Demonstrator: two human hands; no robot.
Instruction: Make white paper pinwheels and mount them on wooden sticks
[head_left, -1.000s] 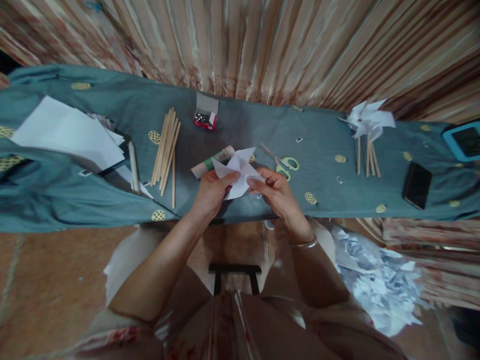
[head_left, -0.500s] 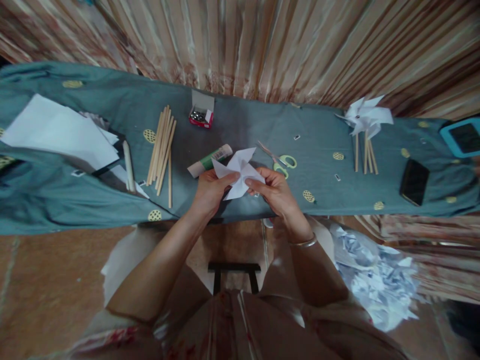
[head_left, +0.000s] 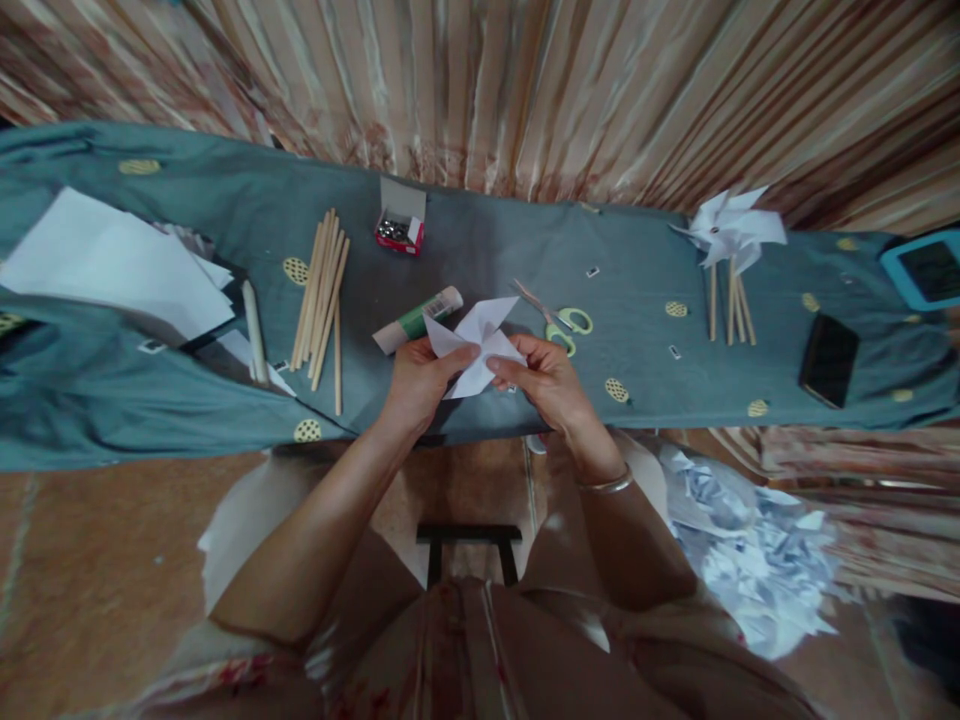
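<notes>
Between my hands is a white paper pinwheel [head_left: 480, 325] without a stick, its folded blades pointing outward. My left hand [head_left: 424, 378] pinches its left side, thumb near the centre. On the other side, my right hand [head_left: 546, 378] grips the right blade with thumb and fingers. Just behind my left hand lies a glue stick [head_left: 418, 319] with a green label. Scissors [head_left: 566, 325] with light green handles rest past my right hand. Farther back stands an opened small red box [head_left: 400, 232] of shiny metal pieces, too small to name surely.
Wooden sticks [head_left: 321, 300] and white paper sheets [head_left: 120, 260] lie left on the green cloth [head_left: 495, 240]. Finished pinwheels on sticks [head_left: 739, 235], a black phone [head_left: 829, 360] and a blue-framed device [head_left: 926, 272] are at right. A bag of paper scraps [head_left: 757, 560] sits on the floor.
Almost nothing differs. Both hands keep hold of the paper pinwheel, and its right blade is pressed slightly inward; the view has shifted a little.
</notes>
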